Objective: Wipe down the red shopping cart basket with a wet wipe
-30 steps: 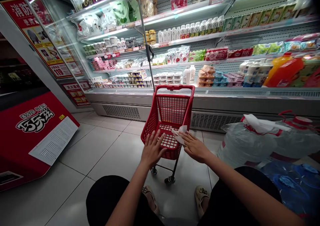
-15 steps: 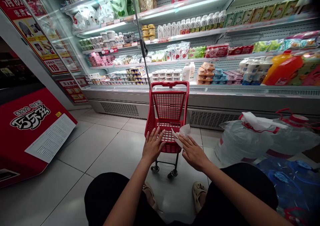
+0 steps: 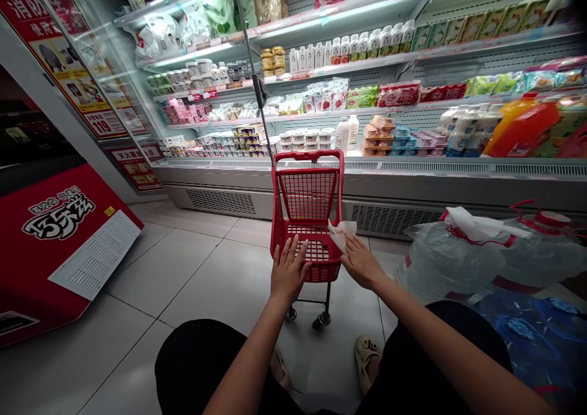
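A small red shopping cart (image 3: 308, 186) stands before me on its black wheels. My left hand (image 3: 290, 271) lies with fingers spread on the near left edge of its basket. At the basket's right side is my right hand (image 3: 360, 262), its fingers pressed over a white tissue (image 3: 340, 235) against the red rim. Part of the tissue sticks out past the fingertips. The palm side of both hands is hidden.
Behind the cart runs a refrigerated display case (image 3: 413, 170) with shelves of bottles, cups and packs. A red chest cabinet (image 3: 59, 231) is at left. Big wrapped water bottles (image 3: 458, 256) and blue jugs (image 3: 518, 329) stand close on the right.
The lower part of the cart has shifted a little to the right. Both hands have moved right with it, and the right hand with the tissue is slightly higher along the rim.
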Tool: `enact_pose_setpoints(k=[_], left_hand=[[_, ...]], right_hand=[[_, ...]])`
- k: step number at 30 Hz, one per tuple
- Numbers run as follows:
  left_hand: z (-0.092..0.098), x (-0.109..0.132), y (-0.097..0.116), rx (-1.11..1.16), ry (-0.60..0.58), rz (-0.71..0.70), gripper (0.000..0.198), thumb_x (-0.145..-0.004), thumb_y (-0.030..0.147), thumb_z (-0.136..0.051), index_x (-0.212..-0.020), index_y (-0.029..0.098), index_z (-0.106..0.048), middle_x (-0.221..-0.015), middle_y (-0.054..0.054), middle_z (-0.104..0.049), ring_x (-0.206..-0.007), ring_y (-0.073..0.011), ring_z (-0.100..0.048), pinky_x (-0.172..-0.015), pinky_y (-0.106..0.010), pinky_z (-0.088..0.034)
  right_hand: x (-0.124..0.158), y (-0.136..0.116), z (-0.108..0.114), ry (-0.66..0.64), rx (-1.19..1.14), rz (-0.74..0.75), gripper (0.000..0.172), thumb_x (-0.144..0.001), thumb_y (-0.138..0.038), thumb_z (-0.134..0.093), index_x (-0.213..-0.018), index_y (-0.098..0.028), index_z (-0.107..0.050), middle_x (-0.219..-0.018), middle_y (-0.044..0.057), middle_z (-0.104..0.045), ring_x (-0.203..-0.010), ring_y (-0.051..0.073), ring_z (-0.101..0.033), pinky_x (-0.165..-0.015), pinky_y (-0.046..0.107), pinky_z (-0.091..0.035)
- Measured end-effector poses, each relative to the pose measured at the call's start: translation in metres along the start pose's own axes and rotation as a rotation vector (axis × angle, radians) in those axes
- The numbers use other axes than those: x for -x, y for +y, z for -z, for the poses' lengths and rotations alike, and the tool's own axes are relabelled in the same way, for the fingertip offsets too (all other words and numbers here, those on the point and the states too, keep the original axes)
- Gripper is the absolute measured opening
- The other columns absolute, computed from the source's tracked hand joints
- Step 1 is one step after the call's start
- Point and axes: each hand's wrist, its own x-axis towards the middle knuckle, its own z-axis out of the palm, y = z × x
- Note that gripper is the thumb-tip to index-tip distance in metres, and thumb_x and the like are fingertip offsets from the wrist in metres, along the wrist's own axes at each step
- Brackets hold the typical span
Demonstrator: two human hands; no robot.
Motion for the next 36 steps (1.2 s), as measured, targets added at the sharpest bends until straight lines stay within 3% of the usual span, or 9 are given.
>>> enact_pose_setpoints(k=[5, 8, 11, 15, 19, 24, 27, 32, 36], left_hand=[[0.002, 0.005, 0.003, -0.021, 0.022, 0.007, 0.063, -0.108, 0.044, -0.041, -0.166, 0.038, -0.016, -0.172, 0.002, -0.025, -0.160, -0.0231, -0.022, -0.131, -0.052, -0.020], [0.006, 0.008, 0.003, -0.025, 0.035, -0.012, 0.065, -0.108, 0.042, -0.043, -0.166, 0.038, -0.014, -0.171, 0.002, -0.027, -0.159, -0.0242, -0.025, -0.130, -0.052, -0.021], [0.008, 0.010, 0.004, -0.017, 0.035, -0.037, 0.066, -0.108, 0.042, -0.043, -0.166, 0.038, -0.012, -0.171, 0.003, -0.026, -0.159, -0.0232, -0.024, -0.131, -0.050, -0.021], [0.005, 0.010, 0.013, -0.014, 0.027, -0.053, 0.066, -0.109, 0.042, -0.040, -0.167, 0.036, -0.009, -0.172, 0.003, -0.022, -0.160, -0.0216, -0.020, -0.131, -0.049, -0.021], [0.001, 0.010, 0.021, -0.019, 0.043, -0.022, 0.067, -0.109, 0.041, -0.038, -0.167, 0.034, -0.005, -0.172, 0.002, -0.022, -0.160, -0.0212, -0.020, -0.131, -0.050, -0.022], [0.002, 0.011, 0.024, -0.012, 0.062, 0.027, 0.068, -0.109, 0.041, -0.038, -0.167, 0.035, -0.001, -0.172, 0.001, -0.025, -0.159, -0.0226, -0.025, -0.129, -0.051, -0.026], [0.002, 0.010, 0.028, -0.015, 0.060, 0.042, 0.068, -0.109, 0.040, -0.038, -0.167, 0.035, -0.001, -0.172, 0.000, -0.025, -0.159, -0.0229, -0.024, -0.129, -0.051, -0.025], [-0.002, 0.006, 0.039, -0.031, 0.055, 0.042, 0.075, -0.107, 0.034, -0.040, -0.167, 0.028, 0.005, -0.173, -0.003, -0.021, -0.160, -0.0236, -0.023, -0.130, -0.051, -0.024], [-0.002, 0.006, 0.038, -0.044, 0.055, 0.009, 0.085, -0.102, 0.026, -0.044, -0.166, 0.021, 0.011, -0.174, -0.008, -0.018, -0.160, -0.0239, -0.020, -0.129, -0.049, -0.024]], right_hand=[[0.050, -0.035, 0.002, 0.058, -0.025, 0.072, 0.076, -0.101, -0.018, -0.031, -0.168, -0.020, 0.006, -0.174, 0.004, -0.015, -0.160, 0.021, -0.013, -0.129, 0.047, -0.027], [0.061, -0.036, 0.007, 0.045, -0.013, 0.131, 0.079, -0.099, -0.017, -0.032, -0.168, -0.021, 0.006, -0.173, 0.004, -0.016, -0.160, 0.021, -0.017, -0.129, 0.048, -0.026], [0.047, -0.017, 0.011, 0.024, 0.018, 0.163, 0.076, -0.100, -0.019, -0.033, -0.168, -0.024, 0.002, -0.171, 0.003, -0.024, -0.158, 0.019, -0.023, -0.130, 0.048, -0.023], [0.008, 0.014, 0.010, -0.040, 0.027, 0.065, 0.068, -0.103, -0.025, -0.030, -0.168, -0.020, -0.011, -0.167, 0.006, -0.037, -0.157, 0.019, -0.026, -0.130, 0.048, -0.023], [-0.004, 0.019, 0.000, -0.024, -0.004, -0.015, 0.067, -0.103, -0.022, -0.027, -0.168, -0.016, -0.013, -0.167, 0.009, -0.035, -0.157, 0.020, -0.026, -0.129, 0.047, -0.026], [0.039, -0.011, -0.009, 0.101, -0.010, -0.003, 0.075, -0.102, -0.020, -0.031, -0.168, -0.019, 0.005, -0.172, 0.007, -0.024, -0.158, 0.023, -0.024, -0.129, 0.048, -0.028], [0.055, -0.038, -0.005, 0.119, 0.028, -0.019, 0.078, -0.100, -0.021, -0.035, -0.168, -0.016, 0.003, -0.173, 0.008, -0.017, -0.159, 0.024, -0.019, -0.129, 0.048, -0.027], [0.034, -0.081, -0.005, 0.098, 0.019, 0.022, 0.074, -0.096, -0.018, -0.038, -0.167, -0.009, -0.016, -0.171, 0.012, -0.024, -0.159, 0.024, -0.019, -0.129, 0.050, -0.024], [0.025, -0.082, -0.007, 0.085, -0.018, 0.115, 0.078, -0.093, -0.015, -0.040, -0.167, -0.010, -0.016, -0.170, 0.012, -0.027, -0.159, 0.024, -0.021, -0.129, 0.050, -0.025]])
